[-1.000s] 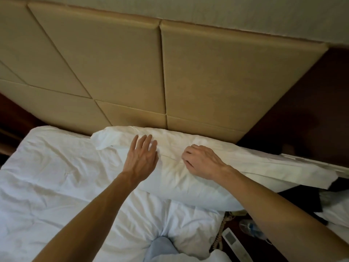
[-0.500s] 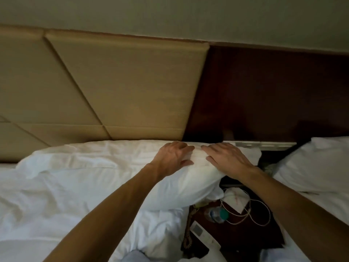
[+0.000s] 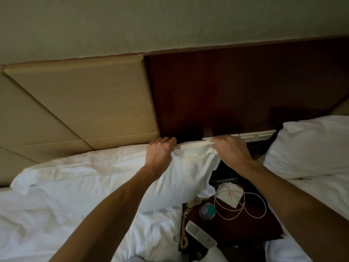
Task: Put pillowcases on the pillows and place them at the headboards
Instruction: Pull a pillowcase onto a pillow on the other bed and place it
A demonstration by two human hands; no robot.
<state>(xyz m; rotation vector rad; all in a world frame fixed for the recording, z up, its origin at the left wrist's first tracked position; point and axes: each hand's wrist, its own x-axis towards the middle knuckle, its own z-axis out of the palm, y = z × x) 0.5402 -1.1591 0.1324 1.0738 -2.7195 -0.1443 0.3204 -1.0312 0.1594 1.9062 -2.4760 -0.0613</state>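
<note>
Gripping pillow (image 3: 113,178) end: left hand (image 3: 158,154) curled over edge, right hand (image 3: 230,150) pinching corner.

Plain white on the pillow (image 3: 113,178), the bedding (image 3: 37,224) and the second pillow (image 3: 311,148). Tan across the headboard (image 3: 85,103), cut by diagonal seams. Dark red-brown on the wood panel (image 3: 236,91) and the surface (image 3: 264,229). Pale grey-green on the wall (image 3: 151,21). Teal on the bottle cap (image 3: 210,208); cream on the cable (image 3: 254,217); white with a red mark on the paper (image 3: 229,194).
</note>
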